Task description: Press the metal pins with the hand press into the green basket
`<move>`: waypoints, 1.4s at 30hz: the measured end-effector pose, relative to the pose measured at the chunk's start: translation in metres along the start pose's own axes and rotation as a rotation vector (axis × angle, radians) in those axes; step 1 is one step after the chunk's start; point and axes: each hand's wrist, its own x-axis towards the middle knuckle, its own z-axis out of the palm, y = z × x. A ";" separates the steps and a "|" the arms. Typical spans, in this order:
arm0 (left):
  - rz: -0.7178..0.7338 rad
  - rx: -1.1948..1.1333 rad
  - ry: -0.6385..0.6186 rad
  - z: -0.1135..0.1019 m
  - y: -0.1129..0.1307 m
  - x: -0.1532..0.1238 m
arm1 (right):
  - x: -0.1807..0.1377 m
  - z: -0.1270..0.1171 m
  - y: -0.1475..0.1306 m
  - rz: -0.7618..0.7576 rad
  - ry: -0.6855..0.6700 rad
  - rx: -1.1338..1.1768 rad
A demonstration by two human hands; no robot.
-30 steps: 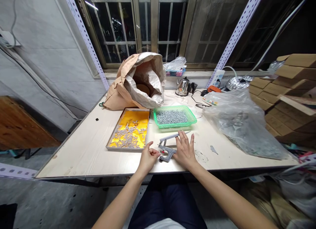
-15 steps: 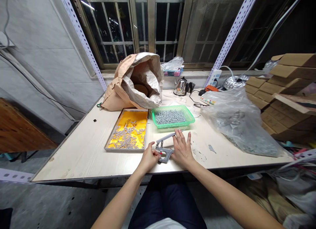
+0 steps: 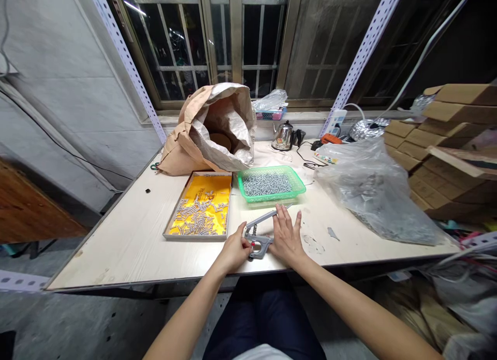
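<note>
Near the table's front edge stands a grey lever press tool with a dark coil spring under its raised lever and a small red part in its opening. My left hand is at the tool's left side, its fingertips pinched together beside the red part; whatever they hold is too small to make out. My right hand lies over the tool's right end, with long fingers across the lever and the thumb side down by the body. Beyond the tool, a green plastic basket holds many small metal pins.
A shallow tray with a yellow lining and scattered metal pins lies to the left. Behind it leans a large open paper sack. A metal kettle stands at the back. Plastic bags and stacked cardboard boxes occupy the right.
The view has shifted very slightly. Both hands stay at the grey tool in nearly the same pose, and the lever remains raised.
</note>
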 end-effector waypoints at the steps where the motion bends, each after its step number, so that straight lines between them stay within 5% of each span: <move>1: -0.001 -0.005 -0.005 0.000 0.001 0.000 | 0.000 0.000 0.000 0.001 0.003 0.003; 6: -0.037 -0.108 0.004 0.001 0.001 -0.003 | 0.001 -0.002 0.001 -0.006 0.030 0.033; 9: -0.058 -0.226 0.008 0.000 -0.002 -0.006 | 0.003 -0.004 0.004 -0.014 -0.075 0.052; 15: -0.081 -0.409 0.320 -0.005 -0.012 -0.009 | 0.008 0.006 0.013 -0.050 -0.353 0.011; 18: -0.146 -0.425 0.343 -0.002 -0.013 -0.006 | 0.013 0.011 0.013 -0.074 -0.389 0.009; 26: -0.261 -0.429 0.126 0.012 -0.001 -0.005 | 0.021 -0.001 0.009 -0.069 -0.190 0.032; 31: -0.229 -0.423 0.256 0.019 -0.002 -0.004 | 0.009 -0.002 0.005 -0.017 0.011 0.067; 37: -0.031 -0.345 0.525 0.008 0.010 0.000 | -0.006 0.000 0.014 0.103 0.004 0.032; 42: 0.157 -0.277 0.536 -0.020 0.055 0.052 | -0.020 0.007 0.022 0.139 0.003 0.041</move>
